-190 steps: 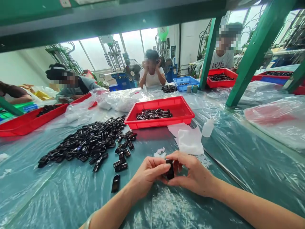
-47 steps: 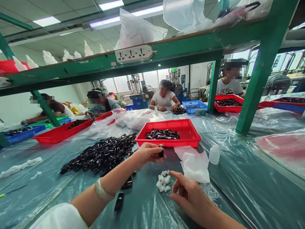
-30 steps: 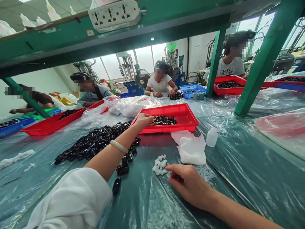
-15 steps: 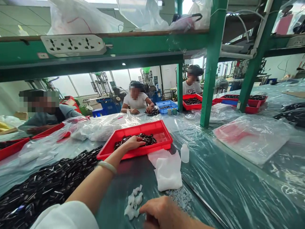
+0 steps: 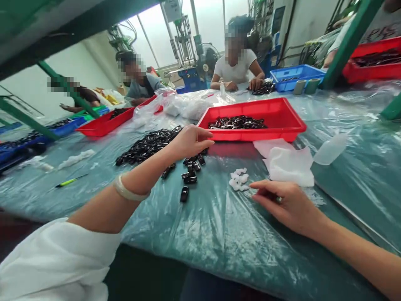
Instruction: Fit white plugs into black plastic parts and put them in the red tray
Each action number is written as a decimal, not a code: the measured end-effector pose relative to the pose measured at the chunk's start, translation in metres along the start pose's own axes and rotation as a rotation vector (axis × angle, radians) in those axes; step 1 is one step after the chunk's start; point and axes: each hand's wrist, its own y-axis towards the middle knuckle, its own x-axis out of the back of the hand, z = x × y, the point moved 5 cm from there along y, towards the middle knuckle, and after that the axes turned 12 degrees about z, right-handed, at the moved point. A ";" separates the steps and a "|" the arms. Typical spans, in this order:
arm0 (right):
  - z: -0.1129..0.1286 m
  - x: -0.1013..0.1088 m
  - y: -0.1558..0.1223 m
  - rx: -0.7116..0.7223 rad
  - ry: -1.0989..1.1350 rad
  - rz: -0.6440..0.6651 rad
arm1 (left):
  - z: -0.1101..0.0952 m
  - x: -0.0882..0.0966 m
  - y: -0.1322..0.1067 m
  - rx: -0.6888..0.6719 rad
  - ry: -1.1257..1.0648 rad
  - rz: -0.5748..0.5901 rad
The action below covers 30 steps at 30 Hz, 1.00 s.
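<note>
**Empty-handed, right beside a loose heap**

We are at a long counter sheeted in wrinkled teal plastic film, with a co-worker seated across it. Ahead of our left hand sits a red plastic tray holding a shallow layer of dark parts. To the left of that hand lies an open heap of glossy black moulded parts, and just below the hand are a small loose cluster and a lone part. Toward our right hand are a folded white wipe and a few white scraps.

The main risk, as we judge it, is the left forearm crossing so close above the loose cluster. If it or the white sleeve dropped, it could drag those unconfined parts across the slick film and into the heap. The light scraps could also drift if the air from the distant pedestal fan reached them.

Our left hand is open and palm down, its fingers together and gently extended, pinching nothing, and it hovers by the tray's front corner. Our right hand is open too, its fingers loosely curled and empty, just right of the scraps.
</note>
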 end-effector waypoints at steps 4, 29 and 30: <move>0.002 0.000 -0.004 0.021 -0.048 -0.019 | 0.017 -0.001 -0.066 -0.051 0.251 0.157; 0.014 0.003 -0.005 0.043 0.124 -0.030 | -0.051 -0.077 -0.086 -0.175 0.152 0.457; 0.014 0.004 -0.005 0.047 0.156 -0.033 | -0.057 -0.082 -0.079 -0.214 0.078 0.472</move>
